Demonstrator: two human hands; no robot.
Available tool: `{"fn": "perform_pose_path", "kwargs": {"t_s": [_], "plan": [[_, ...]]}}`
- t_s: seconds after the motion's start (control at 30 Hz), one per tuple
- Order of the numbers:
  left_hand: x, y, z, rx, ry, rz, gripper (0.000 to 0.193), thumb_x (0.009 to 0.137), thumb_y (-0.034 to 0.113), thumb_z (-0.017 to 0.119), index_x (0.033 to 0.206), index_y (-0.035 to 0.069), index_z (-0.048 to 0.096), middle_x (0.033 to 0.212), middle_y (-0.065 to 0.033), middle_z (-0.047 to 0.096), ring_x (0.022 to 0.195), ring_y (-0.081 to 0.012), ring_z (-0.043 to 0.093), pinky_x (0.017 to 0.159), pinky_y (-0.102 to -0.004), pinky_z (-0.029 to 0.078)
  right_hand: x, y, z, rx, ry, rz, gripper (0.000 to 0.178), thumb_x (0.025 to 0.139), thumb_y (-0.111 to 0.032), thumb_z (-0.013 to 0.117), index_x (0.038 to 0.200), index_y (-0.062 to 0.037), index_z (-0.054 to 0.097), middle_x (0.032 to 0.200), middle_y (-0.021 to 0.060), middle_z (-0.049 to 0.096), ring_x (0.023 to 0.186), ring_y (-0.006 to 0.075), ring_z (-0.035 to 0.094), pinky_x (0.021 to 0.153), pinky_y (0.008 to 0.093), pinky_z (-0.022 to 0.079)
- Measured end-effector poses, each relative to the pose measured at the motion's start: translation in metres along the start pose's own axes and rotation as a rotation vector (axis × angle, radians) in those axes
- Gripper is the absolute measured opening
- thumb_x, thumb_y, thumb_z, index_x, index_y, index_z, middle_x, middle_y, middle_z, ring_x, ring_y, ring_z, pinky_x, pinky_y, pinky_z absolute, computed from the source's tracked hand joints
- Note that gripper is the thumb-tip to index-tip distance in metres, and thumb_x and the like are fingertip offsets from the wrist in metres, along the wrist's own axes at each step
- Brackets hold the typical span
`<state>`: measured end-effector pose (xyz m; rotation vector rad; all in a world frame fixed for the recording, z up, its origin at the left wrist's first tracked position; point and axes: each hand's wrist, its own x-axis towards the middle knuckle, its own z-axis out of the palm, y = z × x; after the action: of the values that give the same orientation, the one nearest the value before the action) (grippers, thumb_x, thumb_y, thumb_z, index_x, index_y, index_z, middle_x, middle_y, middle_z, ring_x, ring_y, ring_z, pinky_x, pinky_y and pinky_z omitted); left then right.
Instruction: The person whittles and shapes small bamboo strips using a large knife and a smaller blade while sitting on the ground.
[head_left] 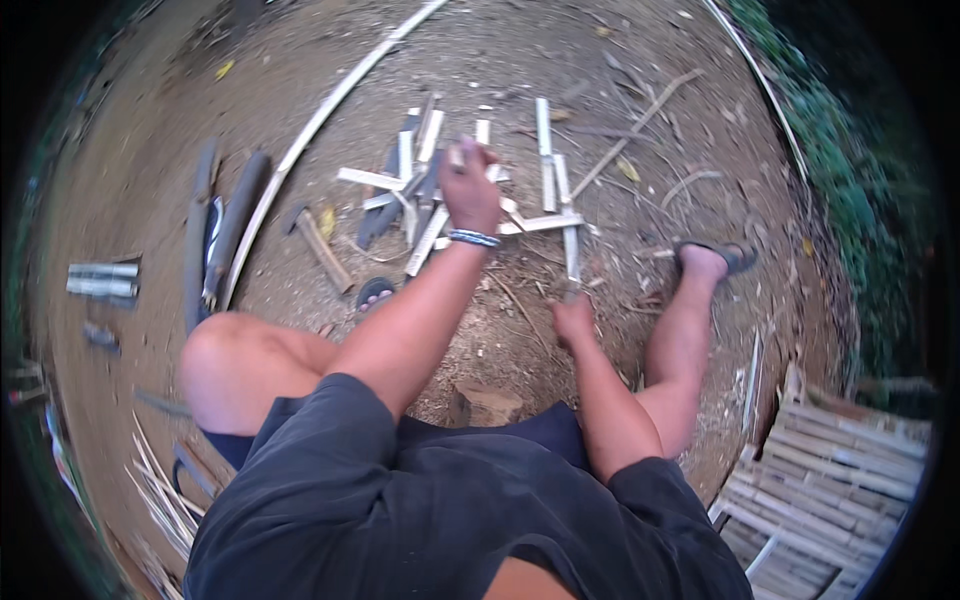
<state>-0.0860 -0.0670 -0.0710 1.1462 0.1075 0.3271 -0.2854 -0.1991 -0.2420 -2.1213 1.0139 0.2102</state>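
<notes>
Grip in your right hand [573,320] looks closed around the near end of a long greyish strip [571,252]; blur hides whether it is a blade or a split slat. The strip's long axis runs almost straight away from that hand to the far side, leaning slightly left, so your right hand is clearly the nearer one. Your left hand [470,190] is farther out and to the left, curled shut around a small pale piece [457,157], too blurred to name. It shows over a pile of slats [428,242]; you cannot tell whether it touches them. One crosswise slat [545,224] reaches from the pile rightward to the strip. Left of the pile lies a hammer-like tool [325,250], and farther left two dark poles [238,225].
</notes>
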Motion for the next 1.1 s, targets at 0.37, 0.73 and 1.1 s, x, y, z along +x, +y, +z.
{"fn": "perform_pose_path", "kwargs": {"t_s": [0.37,0.73,1.1], "plan": [[0.033,0.064,0.014,0.029,-0.105,0.157,0.044,0.109,0.039,0.046,0.098,-0.002,0.057,0.085,-0.0124,0.065,0.085,-0.0214,0.065,0.09,-0.0388,0.051,-0.054,-0.094,0.01,0.357,-0.434,0.009,0.055,0.086,-0.031,0.076,0.128,-0.0021,0.056,0.105,0.0179,0.07,0.091,0.0293,0.068,0.083,0.0419,0.053],[0.007,0.023,0.04,0.029,-0.135,0.058,0.039,0.109,0.036,0.048,0.098,0.0,0.059,0.084,-0.0081,0.064,0.081,-0.0164,0.064,0.08,-0.0308,0.051,-0.072,-0.042,-0.032,0.058,-0.103,0.195,0.048,0.085,-0.022,0.072,0.125,-0.0002,0.056,0.113,0.0257,0.068,0.103,0.0409,0.067,0.092,0.0481,0.052],[0.019,-0.024,0.055,-0.05,-0.209,-0.005,0.046,0.109,0.042,0.042,0.101,0.0,0.058,0.093,-0.0131,0.068,0.088,-0.0194,0.065,0.09,-0.0349,0.053,-0.173,-0.037,-0.051,0.574,-0.314,0.169,0.039,0.093,-0.03,0.071,0.114,-0.0021,0.054,0.077,0.0047,0.061,0.057,0.0127,0.06,0.054,0.0309,0.048]]}}
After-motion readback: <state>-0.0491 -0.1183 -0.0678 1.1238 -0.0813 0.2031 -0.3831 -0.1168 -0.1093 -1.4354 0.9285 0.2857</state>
